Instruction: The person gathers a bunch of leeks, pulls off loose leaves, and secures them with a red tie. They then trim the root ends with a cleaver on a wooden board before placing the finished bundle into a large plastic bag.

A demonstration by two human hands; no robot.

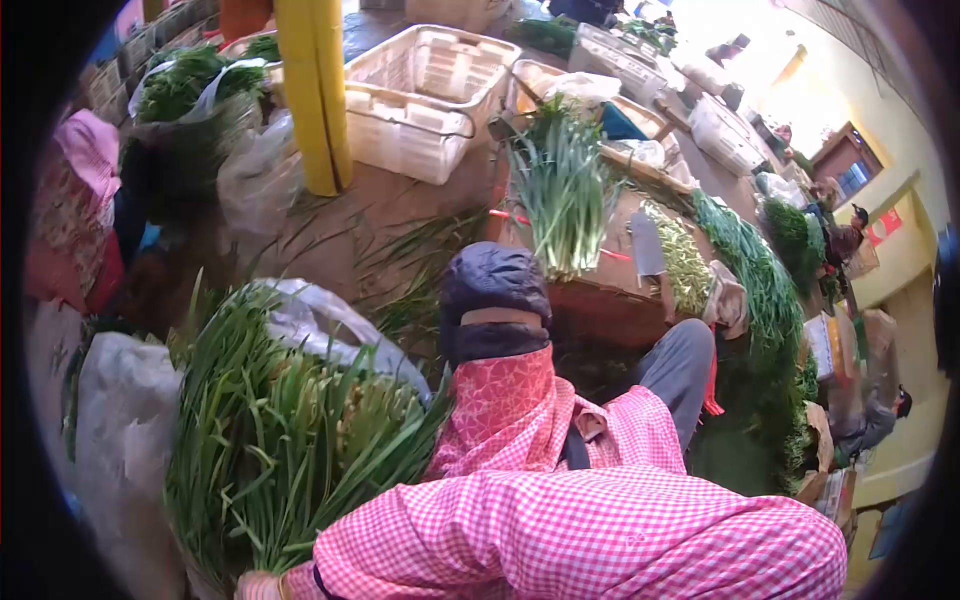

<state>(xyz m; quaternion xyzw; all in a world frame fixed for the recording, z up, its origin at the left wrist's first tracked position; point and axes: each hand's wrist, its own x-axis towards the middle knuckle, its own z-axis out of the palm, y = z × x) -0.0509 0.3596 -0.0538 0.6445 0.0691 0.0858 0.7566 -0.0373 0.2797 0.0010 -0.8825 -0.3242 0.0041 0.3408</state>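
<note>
My left hand reaches to the bottom left edge, at the lower side of a big bundle of long, flat green leaves. Its fingers are mostly cut off by the frame. What looks like my right hand, in a dark glove, is right of the bundle, near the cardboard. A strip of bare wrist shows below the glove, above a pink patterned oversleeve. Its fingers are hidden, so I cannot tell whether it holds anything. A clear plastic bag lies behind the leaves.
Ahead, a bunch of leafy stalks lies on a cardboard-covered stand, beside a cleaver and cut pale stems. White crates stand behind a yellow post. Other people are at left and right.
</note>
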